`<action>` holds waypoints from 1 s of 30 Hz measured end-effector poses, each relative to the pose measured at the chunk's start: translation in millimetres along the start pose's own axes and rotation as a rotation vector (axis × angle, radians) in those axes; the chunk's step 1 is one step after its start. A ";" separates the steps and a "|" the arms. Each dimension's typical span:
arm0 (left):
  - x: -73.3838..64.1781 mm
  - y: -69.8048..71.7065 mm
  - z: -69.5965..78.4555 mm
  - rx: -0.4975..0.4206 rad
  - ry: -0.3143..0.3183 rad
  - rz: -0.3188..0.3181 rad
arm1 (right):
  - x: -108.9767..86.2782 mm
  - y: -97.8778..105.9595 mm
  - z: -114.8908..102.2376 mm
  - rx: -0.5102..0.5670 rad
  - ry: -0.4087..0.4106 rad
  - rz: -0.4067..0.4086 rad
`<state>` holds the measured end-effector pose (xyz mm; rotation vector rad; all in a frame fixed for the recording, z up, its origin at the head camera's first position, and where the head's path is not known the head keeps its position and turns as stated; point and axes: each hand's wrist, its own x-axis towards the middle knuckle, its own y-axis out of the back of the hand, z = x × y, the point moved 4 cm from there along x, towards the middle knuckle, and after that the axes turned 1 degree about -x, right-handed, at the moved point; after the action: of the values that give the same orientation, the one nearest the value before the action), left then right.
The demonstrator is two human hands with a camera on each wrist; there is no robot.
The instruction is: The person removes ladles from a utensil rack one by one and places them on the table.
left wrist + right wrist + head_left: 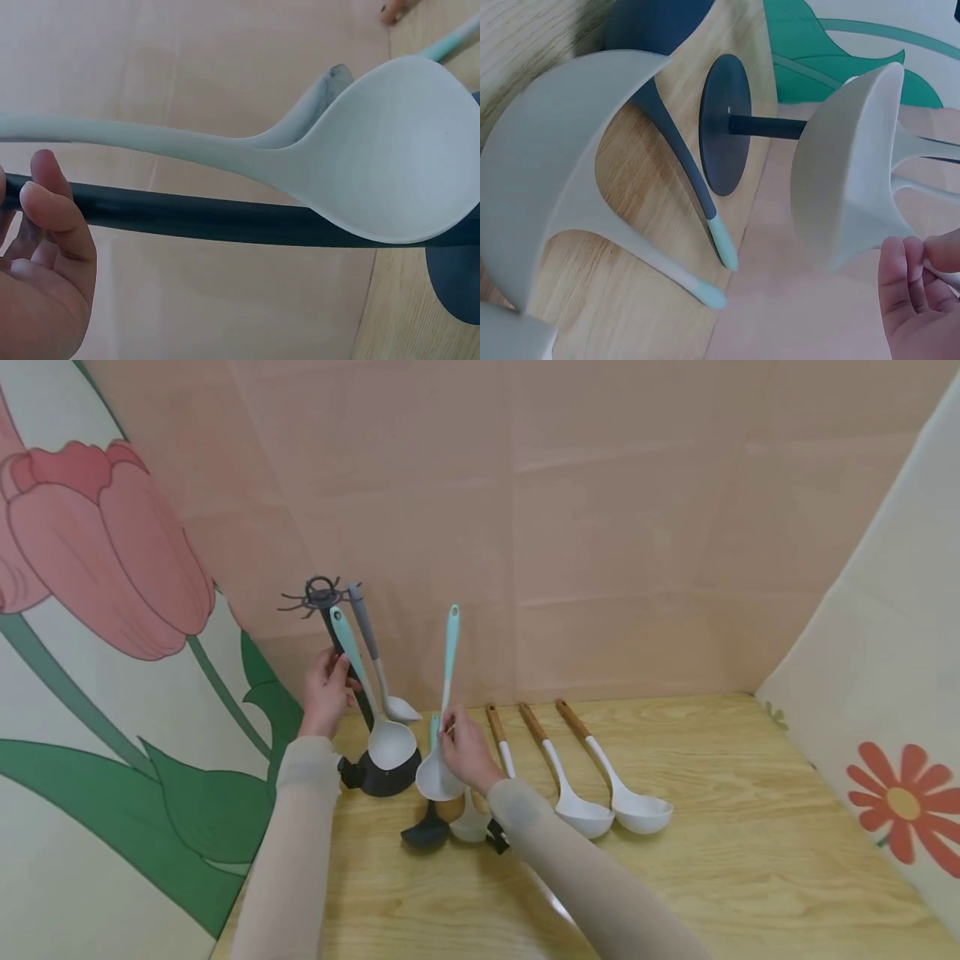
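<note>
My left hand [327, 693] grips the dark upright pole [187, 214] of a utensil stand, below its ring of hooks [318, 597]. From the hooks hang a white ladle with a turquoise handle [392, 745] and a white one with a grey handle [364, 622]. My right hand [468, 747] pinches the white lower handle of another turquoise-handled ladle [438, 781], upright with its bowl down, just right of the stand. In the right wrist view, fingertips [900, 262] and thumb meet on that handle, close below its bowl.
The stand's round black base [386, 781] sits on the wooden table [720, 777]. A dark ladle [426, 837] and a white ladle [471, 827] lie in front, both with turquoise handle ends. Wooden-handled white ladles [641, 812] lie to the right. A pink-beige backdrop [600, 568] rises behind.
</note>
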<state>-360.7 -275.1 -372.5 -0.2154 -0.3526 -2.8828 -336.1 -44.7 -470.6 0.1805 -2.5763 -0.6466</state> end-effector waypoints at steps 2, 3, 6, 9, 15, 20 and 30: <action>0.2 -0.6 -0.6 -0.008 0.004 0.000 | -0.3 1.0 -0.5 0.016 -0.006 -0.007; -0.3 -1.0 -0.1 -0.013 0.008 0.000 | -0.5 1.6 -0.7 0.024 -0.009 -0.008; -8.9 -2.4 10.4 -0.025 0.027 -0.003 | -0.9 2.9 -0.6 0.055 -0.028 -0.006; -12.4 -3.4 14.0 -0.036 0.039 -0.001 | -1.2 4.0 0.9 0.089 -0.049 0.003; -11.3 -4.2 10.9 -0.051 0.038 0.007 | -2.2 6.8 3.5 0.142 -0.070 0.035; -16.4 -4.5 17.2 -0.071 0.041 0.012 | -2.8 8.5 4.0 0.148 -0.073 0.052; -21.3 -6.0 22.9 -0.056 0.038 0.019 | -4.1 11.6 6.5 0.112 -0.046 0.034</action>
<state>-338.9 -259.2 -355.4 -0.1723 -0.2618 -2.8760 -335.7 -30.9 -471.8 0.1600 -2.6554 -0.5002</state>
